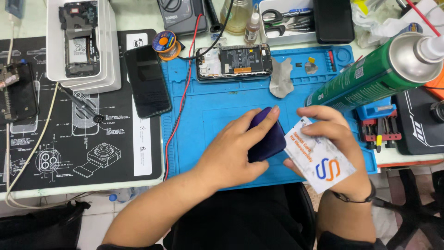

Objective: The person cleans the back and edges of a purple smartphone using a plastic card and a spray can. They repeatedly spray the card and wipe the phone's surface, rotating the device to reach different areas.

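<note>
Dark blue phone [267, 136] pinned on blue mat [208, 106] near front edge, long axis tilted, under closed left hand [231, 155]. White plastic card [319, 159] pinched by right hand [335, 143], touching phone's right edge.

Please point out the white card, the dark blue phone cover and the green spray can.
White card [321, 162]: head view, middle of its printed face.
Blue cover [269, 139]: head view, its bare right part.
Green can [360, 78]: head view, middle of its body.

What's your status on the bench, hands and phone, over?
Left hand gripping dark blue phone on blue mat. Right hand holding white plastic card at phone's edge. Green spray can close by right hand.
</note>
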